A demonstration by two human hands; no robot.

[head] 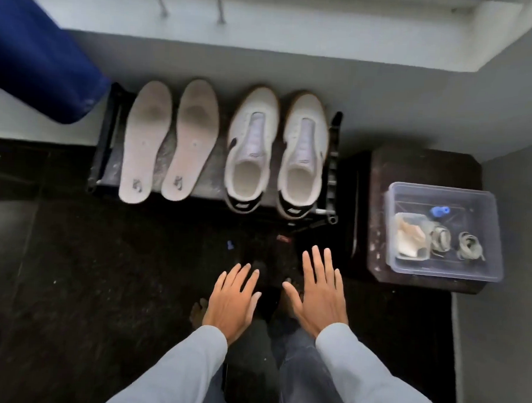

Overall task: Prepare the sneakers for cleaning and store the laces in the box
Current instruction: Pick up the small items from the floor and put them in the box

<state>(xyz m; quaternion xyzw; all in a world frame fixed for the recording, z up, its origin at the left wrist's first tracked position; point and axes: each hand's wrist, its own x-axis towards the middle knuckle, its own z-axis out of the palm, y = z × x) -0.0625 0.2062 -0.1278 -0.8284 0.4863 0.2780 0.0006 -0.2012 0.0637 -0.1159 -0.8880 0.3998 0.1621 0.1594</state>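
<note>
Two white sneakers, one on the left [251, 145] and one on the right [304, 151], stand side by side on a low dark rack [102, 149], heels toward me, with no laces in them. Two pale insoles, one [146, 139] beside the other [191, 139], lie flat on the rack to their left. Coiled laces [469, 244] and a second bundle [440, 241] rest inside a clear plastic box [483, 268] at the right. My left hand [231, 301] and my right hand [321, 293] hover palm down over the dark floor, fingers spread, holding nothing.
The clear box sits on a dark square stand [426, 166] and also holds a blue cap [439, 210] and a small tub with a cloth [410, 236]. A blue fabric item [35, 53] hangs at the upper left. A grey wall ledge runs behind the rack.
</note>
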